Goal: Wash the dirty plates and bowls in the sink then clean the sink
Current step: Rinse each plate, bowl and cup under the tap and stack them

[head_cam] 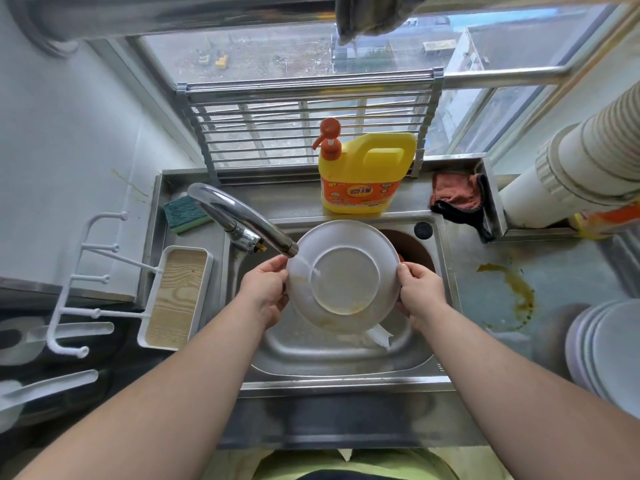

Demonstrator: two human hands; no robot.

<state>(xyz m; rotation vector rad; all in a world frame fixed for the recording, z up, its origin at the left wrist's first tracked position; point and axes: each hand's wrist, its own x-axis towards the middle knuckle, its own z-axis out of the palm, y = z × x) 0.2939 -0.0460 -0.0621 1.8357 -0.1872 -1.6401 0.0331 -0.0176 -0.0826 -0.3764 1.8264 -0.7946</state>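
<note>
White plastic fills the middle of the view: a plate held bottom-up over the sink, gripped at its rim by both hands. The left hand curls its fingers round the edge at nine o'clock, and the right hand pinches the edge at three o'clock. The tap reaches in from ten o'clock and a thin stream of water lands on the plate's underside.

The job looks barely begun. Yellowish grease marks the plate's base ring at six o'clock, a brown bowl waits in the sink at one o'clock of the plate, and something white lies under it at five o'clock. The sponge at ten o'clock and the soap bottle at twelve o'clock sit untouched on the counter, where a brown spill has dried at three o'clock. A stack of plates stands at four o'clock; whether they are clean I cannot tell.

The plate hides most of the sink basin, so how many dishes remain is unclear. The plate's top face is out of sight.
</note>
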